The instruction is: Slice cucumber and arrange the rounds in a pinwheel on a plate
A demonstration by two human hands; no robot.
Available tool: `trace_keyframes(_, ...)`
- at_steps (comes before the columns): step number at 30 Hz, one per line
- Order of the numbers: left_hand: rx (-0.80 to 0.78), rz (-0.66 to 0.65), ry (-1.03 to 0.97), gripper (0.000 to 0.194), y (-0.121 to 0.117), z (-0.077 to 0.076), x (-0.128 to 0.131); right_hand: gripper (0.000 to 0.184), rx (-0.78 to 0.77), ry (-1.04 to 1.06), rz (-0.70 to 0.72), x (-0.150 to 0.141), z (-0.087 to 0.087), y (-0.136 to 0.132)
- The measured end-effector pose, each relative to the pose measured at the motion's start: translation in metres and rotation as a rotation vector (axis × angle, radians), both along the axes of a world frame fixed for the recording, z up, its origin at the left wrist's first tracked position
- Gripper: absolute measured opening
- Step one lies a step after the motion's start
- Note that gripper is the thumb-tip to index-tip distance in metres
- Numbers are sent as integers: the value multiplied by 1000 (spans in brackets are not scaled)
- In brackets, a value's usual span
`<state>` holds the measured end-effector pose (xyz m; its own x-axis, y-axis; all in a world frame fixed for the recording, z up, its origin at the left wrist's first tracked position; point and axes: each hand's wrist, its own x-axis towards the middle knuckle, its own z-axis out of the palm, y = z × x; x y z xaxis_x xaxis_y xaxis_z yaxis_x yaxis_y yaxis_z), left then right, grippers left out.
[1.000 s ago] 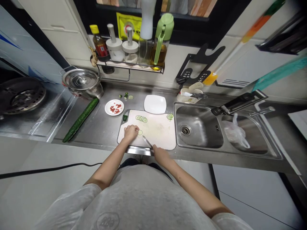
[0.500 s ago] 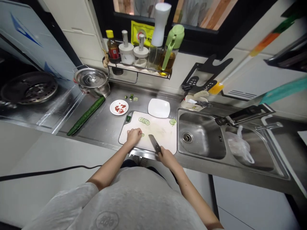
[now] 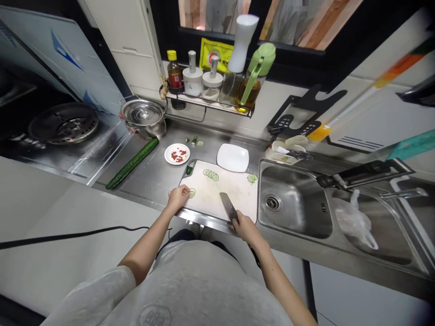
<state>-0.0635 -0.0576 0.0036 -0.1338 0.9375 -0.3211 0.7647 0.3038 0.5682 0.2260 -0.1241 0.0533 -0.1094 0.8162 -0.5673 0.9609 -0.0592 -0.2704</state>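
Observation:
A white cutting board (image 3: 234, 188) lies on the steel counter in front of me. My left hand (image 3: 177, 198) rests closed at the board's near left corner, its fingertips on a cucumber slice (image 3: 192, 193). My right hand (image 3: 245, 227) grips the handle of a knife (image 3: 228, 207), whose blade lies over the near middle of the board. A row of cucumber slices (image 3: 211, 174) sits at the board's far side. Other slices (image 3: 252, 178) lie at its far right corner.
A whole cucumber (image 3: 133, 163) lies left on the counter beside a lidded steel pot (image 3: 144, 117). A small dish of red bits (image 3: 177, 154) and an empty white plate (image 3: 233, 158) stand behind the board. The sink (image 3: 295, 206) is at the right, a plastic bag (image 3: 355, 218) in its second basin.
My left hand has slid to the board's left corner with a cucumber slice. The knife has swung away from that hand toward the board's middle. The camera has tilted up.

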Motion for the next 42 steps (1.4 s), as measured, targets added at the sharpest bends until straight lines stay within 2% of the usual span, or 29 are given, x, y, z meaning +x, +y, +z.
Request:
trace_keyframes(12,-25,-50,168,14,18,-7,5,20,-8,0,-24,5,1,-1)
trace_keyframes(18,-26,-53,177,20,21,-3,6,31,-13,-4,-93,6,1,1)
trace_keyframes(21,38,-48,140,24,30,-2,20,36,8,-12,-158,6,2,3)
trace_keyframes(26,166,-215,67,30,59,-2,67,37,40,-77,-205,8,5,8)
trace_keyframes(30,217,-350,124,33,79,-4,95,30,55,-135,-209,11,5,8)
trace_keyframes(37,226,-532,236,30,96,-8,102,25,47,-120,-242,16,7,6)
trace_keyframes(42,259,-488,199,24,96,-7,102,24,60,-90,-224,18,4,4)
